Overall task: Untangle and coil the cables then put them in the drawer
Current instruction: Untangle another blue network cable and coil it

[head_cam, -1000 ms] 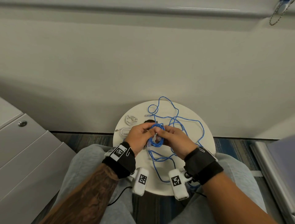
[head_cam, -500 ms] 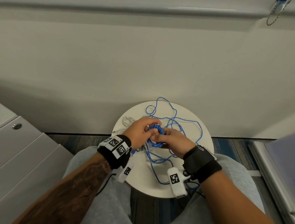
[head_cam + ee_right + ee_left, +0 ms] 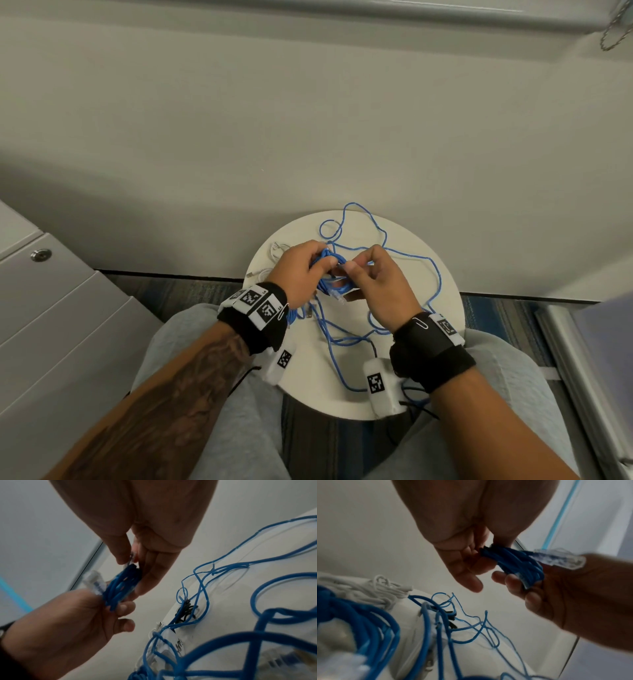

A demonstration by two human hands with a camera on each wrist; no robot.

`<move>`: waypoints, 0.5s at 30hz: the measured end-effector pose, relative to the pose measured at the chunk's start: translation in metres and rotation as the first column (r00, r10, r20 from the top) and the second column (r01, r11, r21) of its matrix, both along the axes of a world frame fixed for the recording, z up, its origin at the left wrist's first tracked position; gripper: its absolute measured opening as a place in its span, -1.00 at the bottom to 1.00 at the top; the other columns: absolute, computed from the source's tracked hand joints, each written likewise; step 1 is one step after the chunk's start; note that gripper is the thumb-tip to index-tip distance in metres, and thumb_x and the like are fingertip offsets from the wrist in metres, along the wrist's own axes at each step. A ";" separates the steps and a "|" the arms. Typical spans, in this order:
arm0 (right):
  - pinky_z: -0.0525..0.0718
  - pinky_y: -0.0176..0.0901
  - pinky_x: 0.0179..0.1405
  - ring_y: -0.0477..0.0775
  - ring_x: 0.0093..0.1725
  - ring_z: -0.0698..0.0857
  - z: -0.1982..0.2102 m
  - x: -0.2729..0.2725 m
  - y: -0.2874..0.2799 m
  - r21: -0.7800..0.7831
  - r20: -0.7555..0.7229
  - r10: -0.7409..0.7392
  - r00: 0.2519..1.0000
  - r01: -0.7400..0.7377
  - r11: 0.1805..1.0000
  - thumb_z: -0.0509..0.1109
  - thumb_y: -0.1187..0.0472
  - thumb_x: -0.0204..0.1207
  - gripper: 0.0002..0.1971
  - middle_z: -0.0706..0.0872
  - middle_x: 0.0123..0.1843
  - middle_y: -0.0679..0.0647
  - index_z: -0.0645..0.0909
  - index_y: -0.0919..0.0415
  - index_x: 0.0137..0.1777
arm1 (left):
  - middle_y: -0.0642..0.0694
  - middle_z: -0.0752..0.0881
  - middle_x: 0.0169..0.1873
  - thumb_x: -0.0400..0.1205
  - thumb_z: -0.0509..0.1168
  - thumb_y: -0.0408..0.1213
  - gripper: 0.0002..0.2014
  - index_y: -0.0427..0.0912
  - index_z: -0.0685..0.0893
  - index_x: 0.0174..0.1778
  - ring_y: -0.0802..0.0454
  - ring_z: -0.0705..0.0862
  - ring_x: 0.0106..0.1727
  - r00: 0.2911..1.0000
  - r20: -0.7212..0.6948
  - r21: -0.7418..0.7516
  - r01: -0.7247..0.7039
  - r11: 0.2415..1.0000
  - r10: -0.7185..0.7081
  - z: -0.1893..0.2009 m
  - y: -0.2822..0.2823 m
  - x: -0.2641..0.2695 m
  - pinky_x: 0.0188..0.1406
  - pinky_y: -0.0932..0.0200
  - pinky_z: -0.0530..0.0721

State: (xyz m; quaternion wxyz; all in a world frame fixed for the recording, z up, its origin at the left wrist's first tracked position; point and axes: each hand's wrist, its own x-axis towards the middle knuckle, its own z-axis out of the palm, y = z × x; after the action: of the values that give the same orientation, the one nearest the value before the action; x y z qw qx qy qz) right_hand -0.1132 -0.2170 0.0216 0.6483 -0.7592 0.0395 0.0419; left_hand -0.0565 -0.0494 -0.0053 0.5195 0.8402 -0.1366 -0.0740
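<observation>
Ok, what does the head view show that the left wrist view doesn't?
Only the head view shows the whole round table, the drawer cabinet on the left and both wristbands. Only the left wrist view shows the clear plug at the blue coil's end up close. Both show the left hand and right hand holding the blue coil, loose blue cable and the white cable.

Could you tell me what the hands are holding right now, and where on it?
Both grip the blue coil: left hand around its left side, right hand pinching the strands at its top right.
</observation>
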 end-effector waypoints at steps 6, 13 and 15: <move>0.83 -0.07 -0.08 0.23 0.11 0.84 0.008 0.002 -0.004 0.337 -0.102 0.109 0.989 -0.069 0.939 0.18 0.21 0.79 -0.91 0.85 0.08 0.30 0.40 0.22 0.05 | -0.14 0.73 -0.27 0.75 0.17 -0.07 -0.68 -0.22 0.68 -0.10 -0.05 0.65 -0.43 0.968 -0.244 -0.242 -0.005 0.970 -0.056 0.014 0.004 -0.007 -0.52 0.07 0.67; 0.81 -0.05 -0.17 0.28 -0.01 0.86 0.005 0.000 -0.015 0.196 -0.069 0.059 0.996 -0.044 0.980 0.24 0.24 0.76 -0.91 0.85 -0.02 0.35 0.45 0.26 0.05 | -0.14 0.78 0.04 0.67 0.35 -0.25 -0.74 -0.10 0.65 0.28 -0.07 0.78 -0.08 0.951 -0.288 -0.281 0.027 0.959 -0.111 0.012 0.011 -0.009 -0.25 -0.17 0.80; 0.82 -0.01 -0.10 0.31 0.02 0.85 0.004 0.001 -0.014 0.251 -0.092 0.081 0.992 -0.056 0.966 0.23 0.24 0.76 -0.91 0.84 0.02 0.36 0.45 0.24 0.03 | -0.16 0.78 0.03 0.66 0.36 -0.29 -0.76 -0.19 0.69 0.24 -0.09 0.76 -0.05 0.935 -0.330 -0.346 0.012 0.938 -0.134 0.015 0.014 -0.007 -0.29 -0.06 0.78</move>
State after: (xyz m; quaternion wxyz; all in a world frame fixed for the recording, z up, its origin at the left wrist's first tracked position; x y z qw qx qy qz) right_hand -0.1125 -0.2309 0.0257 0.7335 -0.6699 0.0405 0.1073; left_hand -0.0640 -0.0356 0.0093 0.6690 0.7061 -0.0848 -0.2163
